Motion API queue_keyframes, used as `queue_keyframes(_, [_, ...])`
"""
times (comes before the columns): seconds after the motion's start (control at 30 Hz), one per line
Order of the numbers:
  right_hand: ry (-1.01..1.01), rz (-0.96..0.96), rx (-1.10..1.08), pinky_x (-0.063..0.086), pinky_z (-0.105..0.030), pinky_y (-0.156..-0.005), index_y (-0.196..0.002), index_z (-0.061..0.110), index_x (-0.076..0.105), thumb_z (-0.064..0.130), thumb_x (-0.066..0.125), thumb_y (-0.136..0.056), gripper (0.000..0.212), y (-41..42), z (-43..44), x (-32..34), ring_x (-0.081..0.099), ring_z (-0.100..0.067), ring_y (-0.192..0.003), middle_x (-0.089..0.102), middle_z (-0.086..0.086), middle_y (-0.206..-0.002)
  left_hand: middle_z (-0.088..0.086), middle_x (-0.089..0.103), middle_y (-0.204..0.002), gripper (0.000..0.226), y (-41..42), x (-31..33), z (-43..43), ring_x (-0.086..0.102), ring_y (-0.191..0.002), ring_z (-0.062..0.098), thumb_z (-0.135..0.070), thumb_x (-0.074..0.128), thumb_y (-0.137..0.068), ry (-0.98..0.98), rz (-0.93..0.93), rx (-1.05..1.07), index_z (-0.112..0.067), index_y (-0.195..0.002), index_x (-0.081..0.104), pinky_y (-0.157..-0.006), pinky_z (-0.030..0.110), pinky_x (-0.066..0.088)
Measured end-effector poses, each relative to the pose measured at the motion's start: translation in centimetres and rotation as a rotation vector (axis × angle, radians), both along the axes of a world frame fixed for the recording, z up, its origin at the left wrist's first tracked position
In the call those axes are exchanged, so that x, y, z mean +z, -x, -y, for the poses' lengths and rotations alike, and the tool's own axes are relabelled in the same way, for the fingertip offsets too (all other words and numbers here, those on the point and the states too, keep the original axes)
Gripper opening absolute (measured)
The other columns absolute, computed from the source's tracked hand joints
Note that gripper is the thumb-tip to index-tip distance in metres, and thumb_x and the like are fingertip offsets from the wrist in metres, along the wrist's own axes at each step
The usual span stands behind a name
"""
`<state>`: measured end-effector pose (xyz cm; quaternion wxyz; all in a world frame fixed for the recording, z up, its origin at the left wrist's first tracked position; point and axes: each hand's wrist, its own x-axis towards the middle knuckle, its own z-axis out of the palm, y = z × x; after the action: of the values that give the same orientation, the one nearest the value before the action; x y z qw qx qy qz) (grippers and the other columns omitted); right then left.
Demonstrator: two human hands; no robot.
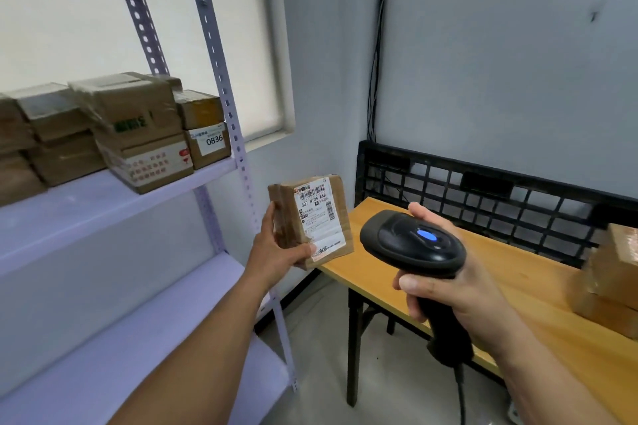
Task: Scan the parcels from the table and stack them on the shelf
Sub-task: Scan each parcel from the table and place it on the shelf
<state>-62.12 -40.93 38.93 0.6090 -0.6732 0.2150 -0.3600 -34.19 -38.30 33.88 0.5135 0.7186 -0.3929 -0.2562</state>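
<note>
Left grip (276, 252) curled round parcel (310, 214), label reads "507 N705 A68". Just right of it, right grip (462, 290) clasps black scanner (411, 241) by tabletop (545, 286). Up-left of the left grip, shelf (86, 210) box (207, 145) marked "0836".

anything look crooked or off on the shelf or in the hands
Only slightly: on the shelf, the top taped box at the front sits askew, overhanging the red-printed box beneath on the left. The parcel in the left hand and scanner in the right hand look fine.

Upright labelled brown parcel (316, 217), midair
</note>
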Motion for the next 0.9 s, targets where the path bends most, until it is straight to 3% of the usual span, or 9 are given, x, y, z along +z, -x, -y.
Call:
queue_keyframes(0.23, [0.018, 0.03, 0.117, 0.053, -0.039, -0.052, -0.143, 0.047, 0.035, 0.04, 0.094, -0.049, 0.111, -2.4, 0.6, 1.8, 0.06, -0.03, -0.053, 0.07, -0.025, -0.095, 0.003, 0.056, -0.135, 0.103, -1.3, 4.0, -3.7, 0.055, -0.123, 0.021, -0.018, 0.082, -0.076, 0.152, 0.025, 0.134, -0.042, -0.151, 0.016, -0.105, 0.045, 0.045])
queue_keyframes(0.37, [0.02, 0.054, 0.189, 0.05, -0.04, -0.05, -0.144, 0.041, 0.036, 0.016, 0.087, -0.059, 0.102, -5.0, -0.2, 2.3, 0.058, -0.03, -0.052, 0.07, -0.025, -0.092, 0.003, 0.055, -0.137, 0.1, -2.6, 6.4, -7.0, 0.055, -0.122, 0.021, -0.017, 0.08, -0.078, 0.223, 0.056, 0.21, -0.041, -0.151, 0.016, -0.095, 0.037, 0.047])
queue_keyframes(0.47, [0.013, 0.069, 0.264, 0.049, -0.039, -0.048, -0.143, 0.04, 0.038, 0.019, 0.089, -0.055, 0.104, -7.4, -1.1, 2.5, 0.057, -0.032, -0.051, 0.069, -0.027, -0.091, 0.006, 0.06, -0.129, 0.101, -4.3, 7.7, -9.9, 0.058, -0.117, 0.02, -0.02, 0.08, -0.078, 0.273, 0.073, 0.297, -0.04, -0.152, 0.015, -0.093, 0.034, 0.05])
queue_keyframes(0.63, [0.042, 0.04, 0.313, 0.05, -0.037, -0.047, -0.143, 0.035, 0.038, 0.003, 0.083, -0.064, 0.097, -10.7, -2.0, 2.7, 0.056, -0.033, -0.051, 0.07, -0.026, -0.09, 0.005, 0.063, -0.124, 0.095, -7.7, 8.4, -14.2, 0.061, -0.112, 0.02, -0.024, 0.078, -0.08, 0.283, 0.078, 0.459, -0.038, -0.152, 0.018, -0.079, 0.022, 0.049])
queue_keyframes(0.7, [0.024, 0.042, 0.324, 0.05, -0.035, -0.047, -0.142, 0.036, 0.04, 0.002, 0.083, -0.063, 0.096, -11.8, -2.3, 2.6, 0.056, -0.032, -0.05, 0.07, -0.026, -0.09, 0.005, 0.063, -0.126, 0.092, -9.3, 8.5, -15.5, 0.061, -0.113, 0.021, -0.026, 0.077, -0.081, 0.281, 0.06, 0.521, -0.04, -0.151, 0.019, -0.083, 0.026, 0.051])
queue_keyframes(0.8, [0.014, 0.034, 0.339, 0.051, -0.034, -0.046, -0.141, 0.038, 0.041, 0.004, 0.078, -0.06, 0.094, -13.4, -2.6, 2.6, 0.056, -0.031, -0.049, 0.07, -0.026, -0.088, 0.003, 0.061, -0.132, 0.094, -11.9, 8.9, -16.7, 0.061, -0.115, 0.024, -0.035, 0.078, -0.079, 0.263, 0.029, 0.587, -0.044, -0.15, 0.018, -0.102, 0.046, 0.047])
queue_keyframes(0.9, [-0.008, 0.036, 0.347, 0.05, -0.035, -0.045, -0.141, 0.037, 0.041, 0.003, 0.077, -0.06, 0.095, -14.8, -2.6, 2.5, 0.055, -0.03, -0.048, 0.068, -0.028, -0.086, 0.001, 0.059, -0.136, 0.11, -14.4, 9.9, -16.9, 0.059, -0.118, 0.024, -0.054, 0.079, -0.06, 0.214, 0.022, 0.63, -0.046, -0.149, 0.016, -0.103, 0.048, 0.046])
